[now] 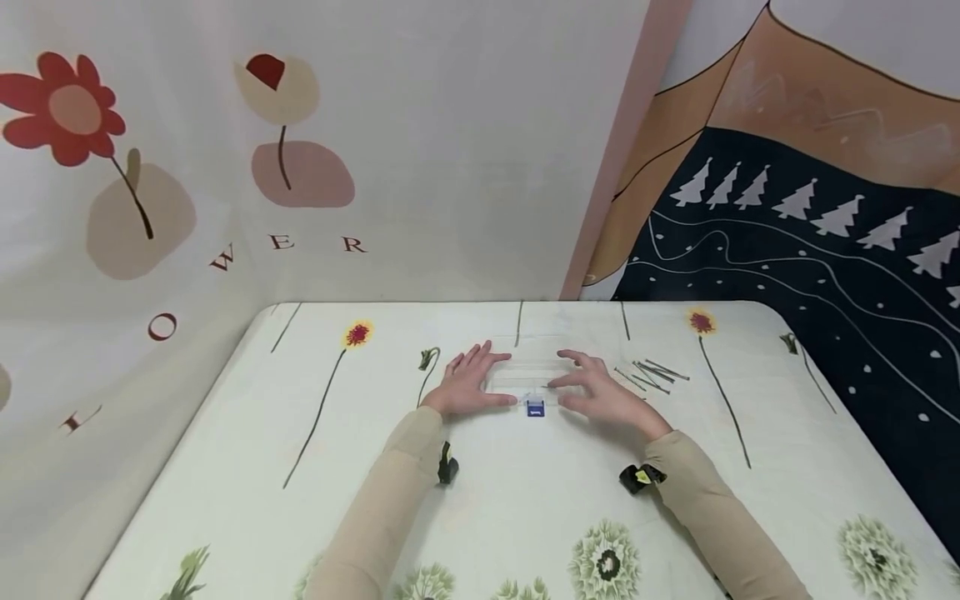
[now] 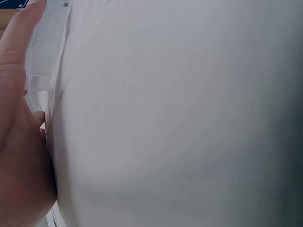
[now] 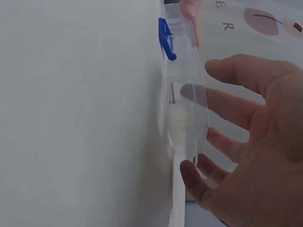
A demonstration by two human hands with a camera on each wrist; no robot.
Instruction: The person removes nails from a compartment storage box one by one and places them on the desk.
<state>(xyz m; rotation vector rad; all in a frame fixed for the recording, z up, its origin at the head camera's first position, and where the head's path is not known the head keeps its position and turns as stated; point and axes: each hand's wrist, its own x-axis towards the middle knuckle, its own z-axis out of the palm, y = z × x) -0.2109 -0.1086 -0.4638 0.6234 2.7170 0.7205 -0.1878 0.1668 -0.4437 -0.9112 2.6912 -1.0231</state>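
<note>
Centrally, you are working on the flower-print table [image 1: 525,500], where a clear plastic box [image 1: 525,379] is lying flat between your hands. Your left hand [image 1: 468,382] is resting flat, fingers straight, against its left edge; your right hand [image 1: 596,392] is spreading wide over its right end. Near you, its blue latch [image 1: 535,407] is facing forward, and loose nails [image 1: 651,373] are lying just right.

Clear box [image 1: 525,377] contents too small to tell
</note>
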